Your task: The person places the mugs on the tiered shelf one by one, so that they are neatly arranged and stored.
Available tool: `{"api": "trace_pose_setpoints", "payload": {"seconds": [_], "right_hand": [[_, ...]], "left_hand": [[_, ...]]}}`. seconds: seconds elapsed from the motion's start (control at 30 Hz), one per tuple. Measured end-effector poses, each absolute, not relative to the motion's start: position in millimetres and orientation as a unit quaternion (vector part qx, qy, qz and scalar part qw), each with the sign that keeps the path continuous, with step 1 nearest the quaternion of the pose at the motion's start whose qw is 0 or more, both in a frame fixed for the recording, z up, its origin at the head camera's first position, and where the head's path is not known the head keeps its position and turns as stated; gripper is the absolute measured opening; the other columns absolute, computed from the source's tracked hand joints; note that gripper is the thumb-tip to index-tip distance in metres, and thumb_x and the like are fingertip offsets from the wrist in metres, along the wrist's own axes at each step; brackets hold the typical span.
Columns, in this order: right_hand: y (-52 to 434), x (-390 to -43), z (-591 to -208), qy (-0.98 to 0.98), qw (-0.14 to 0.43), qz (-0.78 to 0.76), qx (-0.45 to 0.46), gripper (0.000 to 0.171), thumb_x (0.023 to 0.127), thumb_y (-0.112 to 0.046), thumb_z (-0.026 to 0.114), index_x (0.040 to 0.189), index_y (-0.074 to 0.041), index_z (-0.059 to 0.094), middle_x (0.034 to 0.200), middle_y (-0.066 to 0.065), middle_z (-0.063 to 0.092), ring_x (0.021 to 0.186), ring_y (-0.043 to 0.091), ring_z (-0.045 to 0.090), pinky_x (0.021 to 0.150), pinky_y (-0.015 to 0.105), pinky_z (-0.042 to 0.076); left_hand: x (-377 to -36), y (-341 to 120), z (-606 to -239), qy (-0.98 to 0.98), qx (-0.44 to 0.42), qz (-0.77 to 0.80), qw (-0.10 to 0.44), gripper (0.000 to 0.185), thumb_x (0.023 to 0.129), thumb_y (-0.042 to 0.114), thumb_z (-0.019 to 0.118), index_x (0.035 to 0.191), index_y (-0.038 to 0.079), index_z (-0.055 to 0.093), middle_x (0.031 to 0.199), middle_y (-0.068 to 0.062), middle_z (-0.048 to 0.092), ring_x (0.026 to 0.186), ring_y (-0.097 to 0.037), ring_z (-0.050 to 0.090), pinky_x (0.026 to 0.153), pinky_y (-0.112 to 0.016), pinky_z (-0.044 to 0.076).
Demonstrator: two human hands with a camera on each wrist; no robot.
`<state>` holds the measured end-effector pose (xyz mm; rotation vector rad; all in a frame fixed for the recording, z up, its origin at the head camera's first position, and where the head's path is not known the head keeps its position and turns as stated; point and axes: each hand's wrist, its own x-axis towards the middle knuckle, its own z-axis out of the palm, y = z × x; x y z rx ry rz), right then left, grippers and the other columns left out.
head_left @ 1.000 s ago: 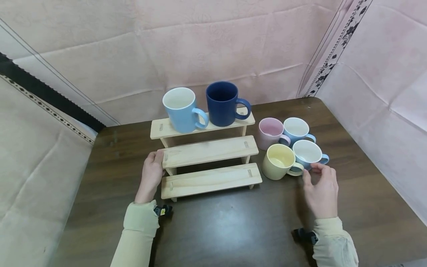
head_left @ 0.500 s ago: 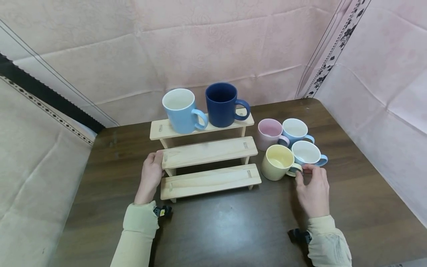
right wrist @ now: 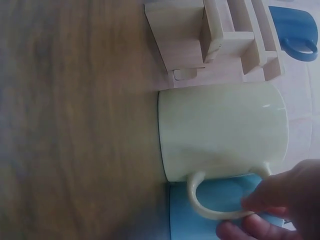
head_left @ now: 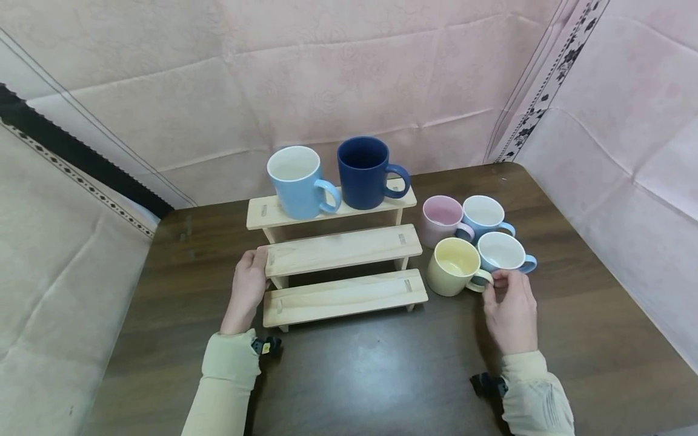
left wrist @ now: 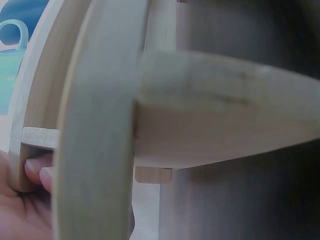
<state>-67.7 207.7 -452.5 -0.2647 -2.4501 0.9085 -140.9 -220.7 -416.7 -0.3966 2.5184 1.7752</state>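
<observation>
A yellow mug stands upright on the table, its handle turned to the right. The thumb and fingers of my right hand pinch that handle, as the right wrist view shows close up. With my left hand I grip the left end of the middle step of a three-step wooden stand; fingertips curl beneath the board in the left wrist view. A large light blue mug and a dark blue mug sit on the top step.
Behind the yellow mug stand a pink mug and two small light blue mugs, one at the back and one nearer. They cluster tightly to the right of the stand. Pale cloth hangs behind the brown table.
My right hand has shifted a little left, from beside the nearer light blue mug onto the yellow mug's handle, and its fingers have closed there. The left hand stays on the stand.
</observation>
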Motion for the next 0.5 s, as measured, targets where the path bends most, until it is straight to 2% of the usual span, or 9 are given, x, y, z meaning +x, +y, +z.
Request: {"api": "trace_pose_setpoints", "payload": {"seconds": [0.17,0.37,0.5], "right_hand": [[207.1,-65.4,-452.0,-0.901,0.253,0.338,-0.098,0.027,0.085,0.008,0.065,0.108,0.005,0.053,0.098,0.021,0.053,0.089,0.036,0.056,0.08,0.051,0.047],[202.9,-65.2,-448.5,-0.901,0.248,0.338,-0.108,0.033,0.086,-0.009,0.075,0.106,0.004,0.052,0.098,0.021,0.052,0.092,0.037,0.054,0.08,0.051,0.043],[199.6,-63.3,-445.5,-0.904,0.242,0.334,-0.116,0.035,0.086,-0.016,0.076,0.101,0.003,0.051,0.095,0.021,0.053,0.089,0.038,0.055,0.078,0.053,0.043]], "left_hand": [[-141.0,-221.2,-417.9,0.81,-0.125,0.573,0.017,0.053,0.105,0.044,0.03,0.126,-0.002,0.045,0.088,-0.008,0.045,0.07,-0.019,0.044,0.063,-0.027,0.038],[-141.9,-221.7,-419.5,0.812,-0.125,0.57,0.01,0.05,0.106,0.041,0.03,0.125,-0.003,0.046,0.088,-0.009,0.045,0.069,-0.019,0.044,0.063,-0.027,0.038],[-142.0,-221.6,-419.8,0.814,-0.125,0.567,0.01,0.051,0.106,0.043,0.03,0.125,-0.002,0.046,0.088,-0.009,0.046,0.069,-0.019,0.044,0.063,-0.027,0.039]]}}
